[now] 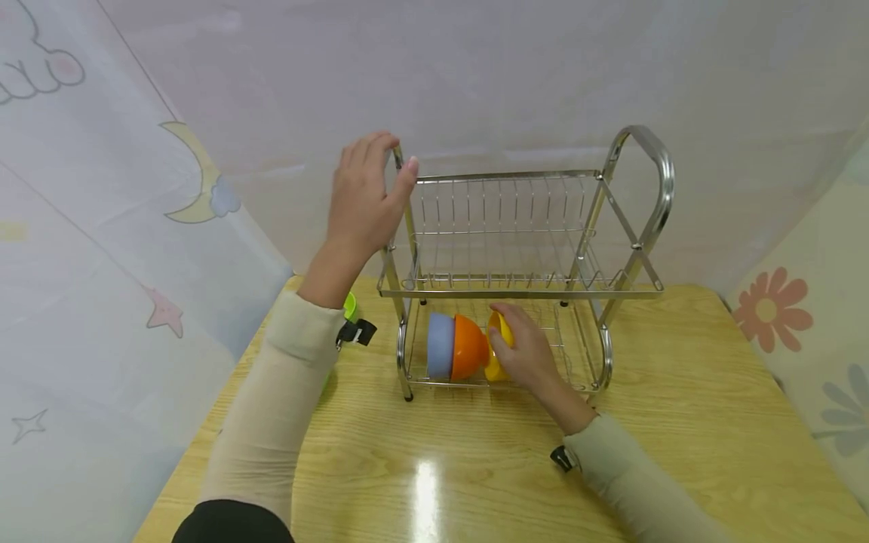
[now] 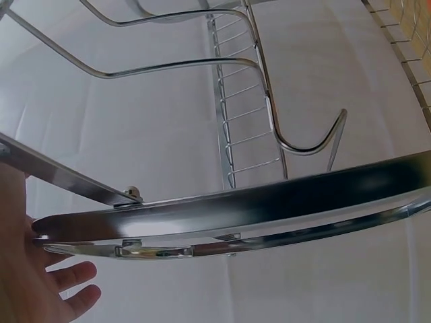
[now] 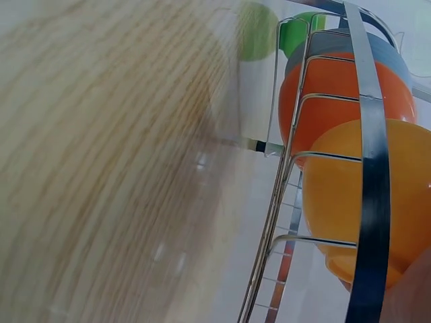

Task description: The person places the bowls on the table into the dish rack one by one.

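Note:
A two-tier metal dish rack (image 1: 523, 295) stands on the table. My left hand (image 1: 366, 188) holds the top of its left side post, thumb on the near side. In the left wrist view the fingers (image 2: 75, 276) reach past the metal frame. Low at the rack, my right hand (image 1: 528, 351) grips a yellow bowl (image 1: 496, 371) tipped on its side in the lower tier. Left of it, an orange bowl (image 1: 467, 348) and a light blue bowl (image 1: 440, 347) stand on edge in a row. The right wrist view shows the yellow bowl (image 3: 337, 182) behind the rack's wires.
A bright green object (image 1: 350, 306) lies left of the rack, mostly hidden by my left arm. The upper tier (image 1: 502, 230) has wire dividers. The wooden table (image 1: 366, 467) ends at a cloth backdrop (image 1: 502, 75) close behind the rack.

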Demonstrator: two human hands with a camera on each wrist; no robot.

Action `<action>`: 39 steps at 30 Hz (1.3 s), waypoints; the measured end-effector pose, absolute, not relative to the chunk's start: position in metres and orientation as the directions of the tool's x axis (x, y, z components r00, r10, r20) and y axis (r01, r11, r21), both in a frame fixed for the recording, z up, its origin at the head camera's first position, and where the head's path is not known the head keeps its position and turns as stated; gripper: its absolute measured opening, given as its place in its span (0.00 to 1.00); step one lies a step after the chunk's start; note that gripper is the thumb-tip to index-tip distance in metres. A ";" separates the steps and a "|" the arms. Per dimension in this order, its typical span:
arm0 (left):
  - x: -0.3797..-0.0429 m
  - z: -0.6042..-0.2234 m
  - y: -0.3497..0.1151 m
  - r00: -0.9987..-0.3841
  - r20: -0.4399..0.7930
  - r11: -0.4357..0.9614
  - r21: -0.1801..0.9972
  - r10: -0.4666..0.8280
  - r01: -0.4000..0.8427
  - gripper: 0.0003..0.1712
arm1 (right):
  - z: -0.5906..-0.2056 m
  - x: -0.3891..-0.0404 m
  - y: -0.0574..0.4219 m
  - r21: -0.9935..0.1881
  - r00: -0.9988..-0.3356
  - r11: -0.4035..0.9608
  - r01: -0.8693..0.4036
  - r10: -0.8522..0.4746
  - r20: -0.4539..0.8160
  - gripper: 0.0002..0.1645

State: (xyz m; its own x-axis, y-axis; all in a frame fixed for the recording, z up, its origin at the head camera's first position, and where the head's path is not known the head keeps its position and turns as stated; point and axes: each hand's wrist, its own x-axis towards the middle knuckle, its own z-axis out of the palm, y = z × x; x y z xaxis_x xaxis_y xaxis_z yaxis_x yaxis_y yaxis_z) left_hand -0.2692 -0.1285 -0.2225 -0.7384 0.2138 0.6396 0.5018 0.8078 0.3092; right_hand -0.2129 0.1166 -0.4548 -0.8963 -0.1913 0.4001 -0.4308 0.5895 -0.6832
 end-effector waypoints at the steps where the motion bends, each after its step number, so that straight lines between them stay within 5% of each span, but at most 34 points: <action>1: -0.270 -0.223 -0.128 -0.748 0.630 0.811 0.316 0.209 0.492 0.32 | -0.455 -0.213 0.116 -0.681 -0.901 0.598 -0.422 -0.194 0.389 0.27; 19: -0.280 -0.213 -0.124 -0.809 0.570 0.857 0.337 0.144 0.390 0.35 | -0.463 -0.223 0.100 -0.651 -0.903 0.630 -0.424 -0.240 0.356 0.29; 27: -0.276 -0.208 -0.122 -0.869 0.477 0.870 0.363 0.135 0.335 0.40 | -0.466 -0.225 0.087 -0.649 -0.928 0.664 -0.371 -0.276 0.248 0.34; 39: -0.268 -0.202 -0.116 -0.906 0.384 0.920 0.263 0.176 0.290 0.39 | -0.462 -0.217 0.092 -0.707 -0.920 0.591 -0.389 -0.296 0.258 0.36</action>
